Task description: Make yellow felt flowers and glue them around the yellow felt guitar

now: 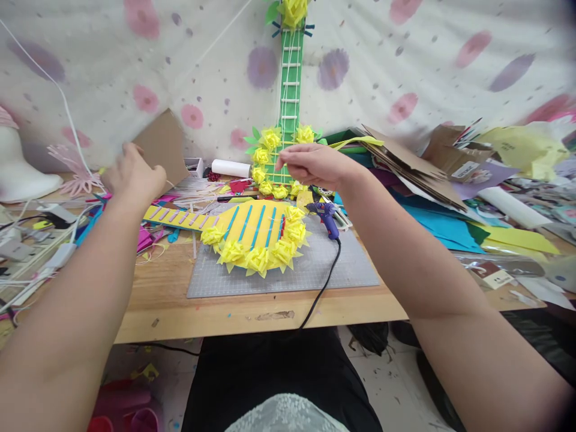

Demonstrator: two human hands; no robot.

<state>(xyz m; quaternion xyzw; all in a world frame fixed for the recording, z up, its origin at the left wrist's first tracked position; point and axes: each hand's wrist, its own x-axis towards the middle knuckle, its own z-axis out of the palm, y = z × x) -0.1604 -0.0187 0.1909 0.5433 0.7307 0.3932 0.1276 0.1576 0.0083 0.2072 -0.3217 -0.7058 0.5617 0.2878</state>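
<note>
A yellow paper guitar (252, 225) lies flat on a grey cutting mat (360, 264), its neck pointing left. Blue strips cross its body, and yellow paper flowers line the lower and right edges. My left hand (135, 175) is over the neck's far end, beside a brown cardboard piece (162, 144). Its fingers are curled, their tips partly hidden; a thin pale thread seems to show near the thumb. Above the guitar's right side hangs my right hand (312, 163), thumb and fingers pinched together. Whatever it pinches is too fine to make out.
A green paper guitar (290, 90) with yellow flowers stands against the curtain behind. The purple glue gun (326, 217) rests on the mat, its black cord running off the front edge. Cardboard sheets (405, 162) and coloured paper pile up at right; cables (58, 258) clutter the left.
</note>
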